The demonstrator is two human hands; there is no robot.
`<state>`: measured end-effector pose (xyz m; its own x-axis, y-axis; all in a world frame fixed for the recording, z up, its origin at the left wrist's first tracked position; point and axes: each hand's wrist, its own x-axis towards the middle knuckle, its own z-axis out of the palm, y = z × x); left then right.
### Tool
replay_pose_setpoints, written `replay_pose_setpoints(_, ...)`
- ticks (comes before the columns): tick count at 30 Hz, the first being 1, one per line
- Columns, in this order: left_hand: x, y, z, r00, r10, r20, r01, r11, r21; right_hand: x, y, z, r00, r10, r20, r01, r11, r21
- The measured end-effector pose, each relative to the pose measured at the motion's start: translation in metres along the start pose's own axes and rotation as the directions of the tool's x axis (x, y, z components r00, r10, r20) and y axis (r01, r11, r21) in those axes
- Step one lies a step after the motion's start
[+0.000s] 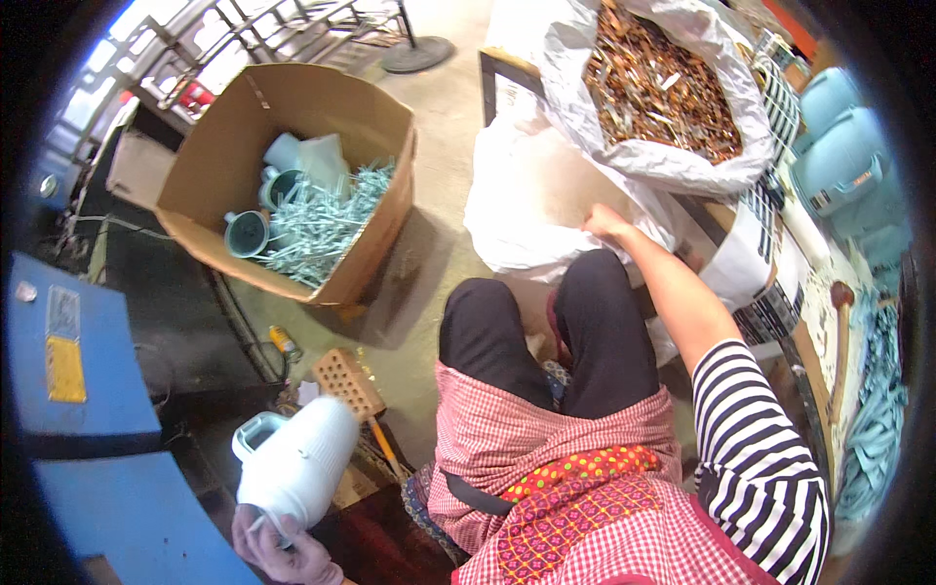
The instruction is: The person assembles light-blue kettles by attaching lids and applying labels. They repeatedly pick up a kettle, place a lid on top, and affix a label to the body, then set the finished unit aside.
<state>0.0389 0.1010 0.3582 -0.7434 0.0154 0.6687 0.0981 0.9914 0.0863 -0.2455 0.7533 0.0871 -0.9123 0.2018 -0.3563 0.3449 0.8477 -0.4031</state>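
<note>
Beside the brown cardboard box (292, 117) of pale teal strips, a white jug (297, 463) shows. The apron (546, 458) is red-and-white checked with a red dotted band; the sleeve (760, 439) is black-and-white striped; trousers (546, 322) black.

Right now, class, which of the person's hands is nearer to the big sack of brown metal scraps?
Right. The right hand rests on the white bag just below the sack of brown scraps. The left hand is far off at the lower left, holding a white jug.
</note>
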Motion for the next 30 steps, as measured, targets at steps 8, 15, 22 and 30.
replay_pose_setpoints(8,0.086,0.063,-0.027,0.988,-0.083,0.127,0.126,0.917,-0.378,-0.056,-0.049,-0.033,0.997,0.046,-0.063,-0.052,0.994,-0.094)
replay_pose_setpoints(15,0.135,0.11,0.009,0.922,0.356,-0.15,-0.364,0.668,-0.649,-0.045,-0.057,-0.042,0.995,0.045,0.093,-0.024,0.975,-0.219)
replay_pose_setpoints(22,0.156,0.137,0.02,0.918,0.358,-0.169,-0.366,0.607,-0.705,-0.043,-0.038,-0.042,0.977,0.092,0.193,-0.032,0.956,-0.293)
replay_pose_setpoints(30,0.235,0.059,0.072,0.909,0.247,-0.335,-0.323,0.927,-0.192,-0.069,-0.061,-0.054,0.933,-0.25,-0.257,0.169,0.939,-0.3)
